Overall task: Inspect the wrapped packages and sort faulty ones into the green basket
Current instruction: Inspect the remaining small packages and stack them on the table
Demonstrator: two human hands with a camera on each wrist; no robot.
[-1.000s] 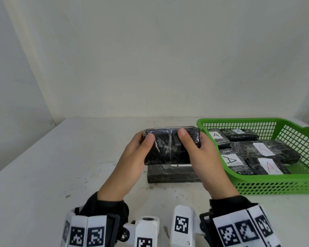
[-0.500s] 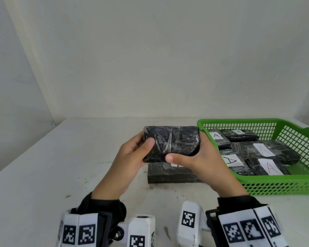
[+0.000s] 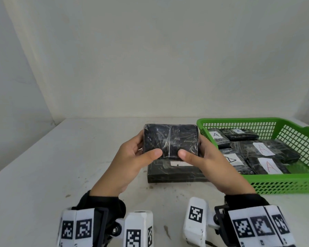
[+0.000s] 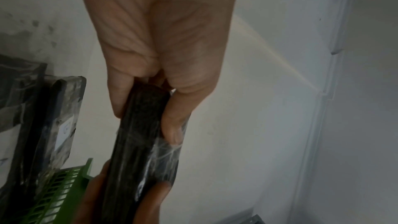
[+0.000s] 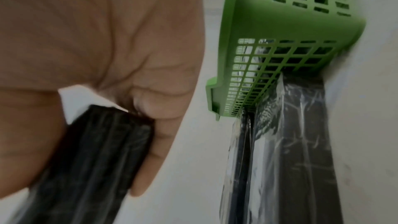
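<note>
Hands up over the table (image 3: 43, 166), and both are on one black film-wrapped package (image 3: 170, 141), held broad face toward the head camera. Left hand (image 3: 132, 157) pinches the left end, thumb across the front near the bottom edge, fingers curled behind. Right hand (image 3: 203, 157) mirrors it on the right end, thumb on the front, fingers wrapped round the back. The two thumb tips sit close together on the lower front, not touching. From the left wrist view the package (image 4: 137, 142) shows edge-on, clamped between thumb and fingers; the right wrist view gives the same squeeze on its end (image 5: 103, 142). Directly below the grip, a second wrapped package (image 3: 175, 172) lies flat on the table, a white label partly showing on top. Just right of the right hand stands the green basket (image 3: 284, 182), its near corner touching that flat package, with several wrapped packages (image 3: 268, 154) inside bearing white labels marked A.
</note>
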